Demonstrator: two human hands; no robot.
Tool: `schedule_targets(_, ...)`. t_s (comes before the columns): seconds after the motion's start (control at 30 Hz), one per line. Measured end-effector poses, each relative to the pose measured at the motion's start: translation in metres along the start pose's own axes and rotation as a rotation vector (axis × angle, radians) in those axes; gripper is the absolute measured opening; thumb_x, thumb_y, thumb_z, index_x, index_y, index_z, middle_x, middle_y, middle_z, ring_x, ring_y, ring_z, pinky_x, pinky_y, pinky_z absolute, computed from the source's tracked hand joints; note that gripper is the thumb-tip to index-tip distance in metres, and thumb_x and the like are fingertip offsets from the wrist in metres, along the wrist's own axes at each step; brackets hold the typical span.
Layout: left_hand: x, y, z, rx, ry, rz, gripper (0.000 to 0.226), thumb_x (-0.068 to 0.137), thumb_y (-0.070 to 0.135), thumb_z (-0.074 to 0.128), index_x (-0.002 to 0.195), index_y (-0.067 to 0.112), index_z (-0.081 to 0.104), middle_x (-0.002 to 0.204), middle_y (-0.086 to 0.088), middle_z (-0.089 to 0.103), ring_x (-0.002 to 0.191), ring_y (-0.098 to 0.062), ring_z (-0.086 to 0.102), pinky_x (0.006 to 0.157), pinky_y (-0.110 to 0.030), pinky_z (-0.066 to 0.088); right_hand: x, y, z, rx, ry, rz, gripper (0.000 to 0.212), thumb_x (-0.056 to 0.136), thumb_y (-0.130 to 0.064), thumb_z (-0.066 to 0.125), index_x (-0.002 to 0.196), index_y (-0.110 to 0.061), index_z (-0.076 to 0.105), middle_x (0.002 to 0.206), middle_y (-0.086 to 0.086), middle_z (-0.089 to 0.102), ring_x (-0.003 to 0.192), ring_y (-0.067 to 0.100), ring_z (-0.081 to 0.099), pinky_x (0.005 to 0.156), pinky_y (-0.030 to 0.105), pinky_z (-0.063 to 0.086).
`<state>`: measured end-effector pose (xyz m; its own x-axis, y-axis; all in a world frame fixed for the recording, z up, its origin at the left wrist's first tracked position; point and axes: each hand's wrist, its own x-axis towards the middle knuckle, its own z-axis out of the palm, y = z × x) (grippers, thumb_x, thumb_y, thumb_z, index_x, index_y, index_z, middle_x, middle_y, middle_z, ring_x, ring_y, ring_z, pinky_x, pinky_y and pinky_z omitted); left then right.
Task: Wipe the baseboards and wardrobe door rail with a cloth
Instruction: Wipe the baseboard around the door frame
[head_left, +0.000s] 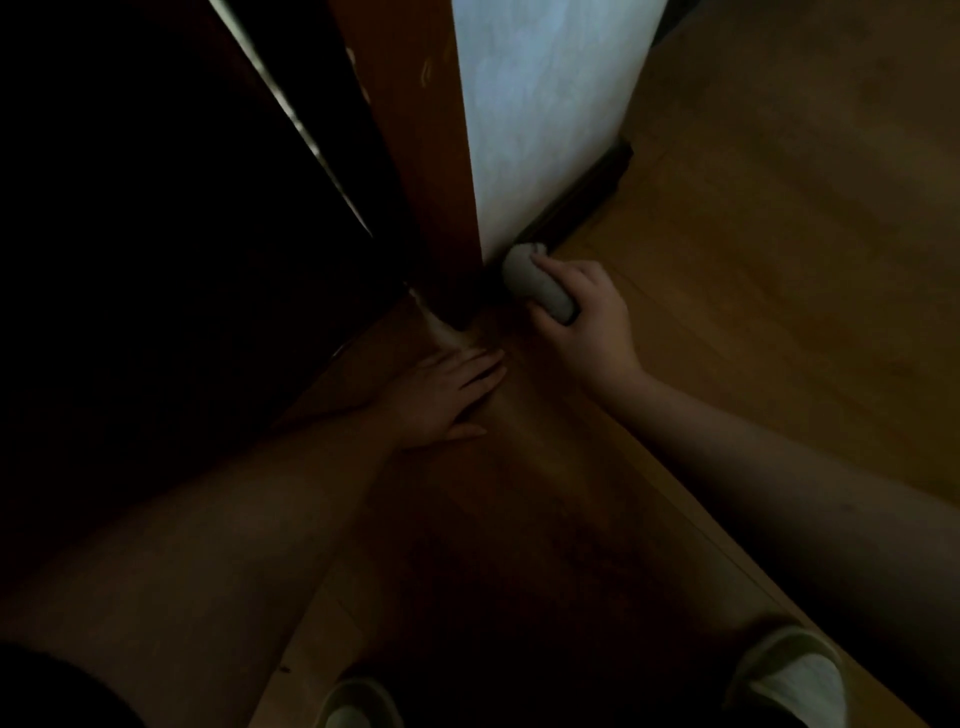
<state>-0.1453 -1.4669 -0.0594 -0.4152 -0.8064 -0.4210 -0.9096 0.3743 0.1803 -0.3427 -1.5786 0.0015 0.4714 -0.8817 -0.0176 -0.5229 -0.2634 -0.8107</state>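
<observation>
- right hand (582, 312) has its fingers curled round the rolled cloth (537, 283), pressed on the dark baseboard (571, 202) below the wall.
- left hand (447, 395) lies flat on the floor (779, 260), fingers straight and together, bracing.
- best to keep the cloth snug in the corner and drag it along evenly.

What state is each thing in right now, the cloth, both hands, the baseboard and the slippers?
cloth: bunched up, pressed against the baseboard at the wall corner
right hand: gripping the cloth
left hand: flat on the floor, fingers straight
baseboard: dark, running along the white wall
slippers: worn on both feet
</observation>
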Motion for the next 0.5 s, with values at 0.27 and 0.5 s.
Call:
schedule_targets(0.27, 0.003, -0.002, -0.003, 0.011, 0.007, 0.023, 0.081, 0.096, 0.06, 0.044, 0.159, 0.018, 0.016, 0.166, -0.006, 0.012, 0.15, -0.024, 0.015, 0.119, -0.039, 0.016, 0.044, 0.054, -0.062, -0.022, 0.325, 0.353, 0.054, 0.093, -0.031, 0.065, 0.143, -0.023, 0.048, 0.138, 0.004, 0.049, 0.124, 0.017, 0.048, 0.099, 0.026, 0.036)
schedule_targets(0.5, 0.007, 0.0, -0.008, -0.033, 0.087, -0.017, 0.08, 0.098, 0.06, 0.041, 0.159, 0.019, 0.011, 0.166, -0.003, 0.011, 0.15, -0.022, 0.014, 0.12, -0.037, 0.011, 0.097, 0.041, -0.06, 0.027, 0.278, 0.338, 0.057, 0.093, -0.028, 0.064, 0.146, -0.02, 0.046, 0.144, 0.007, 0.05, 0.13, 0.023, 0.048, 0.11, 0.035, 0.039)
